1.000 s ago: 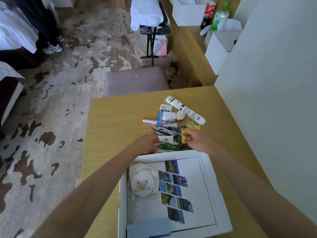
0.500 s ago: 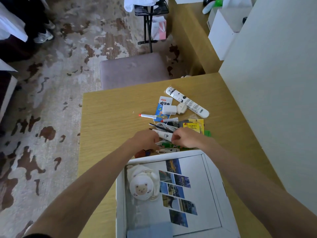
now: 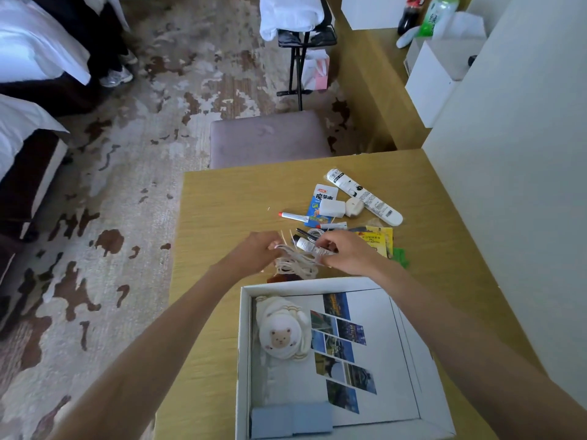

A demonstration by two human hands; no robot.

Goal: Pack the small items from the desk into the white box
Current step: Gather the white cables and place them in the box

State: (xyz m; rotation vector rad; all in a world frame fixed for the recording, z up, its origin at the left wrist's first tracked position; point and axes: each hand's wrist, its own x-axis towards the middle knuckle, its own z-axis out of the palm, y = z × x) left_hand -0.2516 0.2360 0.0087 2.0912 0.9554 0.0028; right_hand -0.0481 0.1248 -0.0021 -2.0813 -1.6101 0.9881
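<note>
An open white box (image 3: 243,344) sits at the near edge of the wooden desk (image 3: 222,211). Inside lie a round white bear-print pouch (image 3: 281,335), a sheet with photo prints (image 3: 343,350) and a pale blue pad (image 3: 290,420). Just beyond the box, my left hand (image 3: 257,252) and my right hand (image 3: 346,252) both grip a coiled white cable (image 3: 297,263), lifted slightly off the desk. Further back lie a long white tube (image 3: 365,198), a white charger (image 3: 332,208), a blue snack packet (image 3: 319,198), a red-capped pen (image 3: 290,216) and yellow packets (image 3: 376,238).
A padded stool (image 3: 266,138) stands at the desk's far edge. A white wall (image 3: 514,185) borders the desk on the right. Beyond are a folding rack with a white towel (image 3: 292,14), another counter with bottles (image 3: 435,14) and boxes, and beds on the left.
Both hands have closed on the white cable and drawn it up out of the pile, toward the box. The camera view has shifted slightly.
</note>
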